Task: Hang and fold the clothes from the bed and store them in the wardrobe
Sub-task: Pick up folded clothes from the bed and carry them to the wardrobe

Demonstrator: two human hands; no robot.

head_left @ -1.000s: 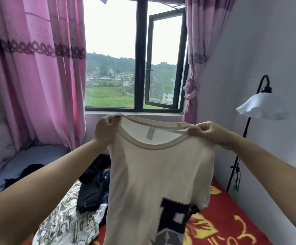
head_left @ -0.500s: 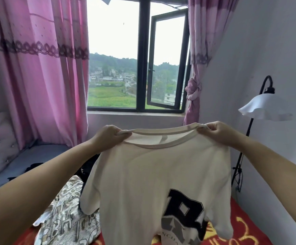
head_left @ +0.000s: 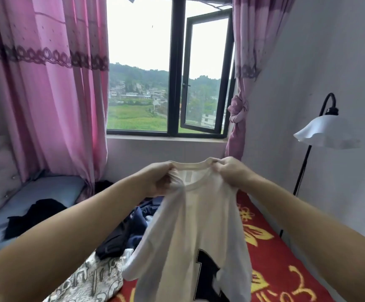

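1. My left hand (head_left: 160, 179) and right hand (head_left: 231, 174) hold the T-shirt (head_left: 195, 238) by its collar, above the bed (head_left: 270, 253).
2. A clothes pile (head_left: 129, 232) lies on the bed, left of the T-shirt.
3. The window (head_left: 168, 70) is behind; the floor lamp (head_left: 321, 136) stands right.

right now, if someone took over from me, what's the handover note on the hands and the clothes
Left hand and right hand each grip the collar of the cream t-shirt with a black letter print, held up over the red flowered bedspread.
On the bed: a pile of dark navy clothes, a grey patterned garment, a black garment.
Done: nothing visibly folded or hung.
Left: everything; the wardrobe is out of view.
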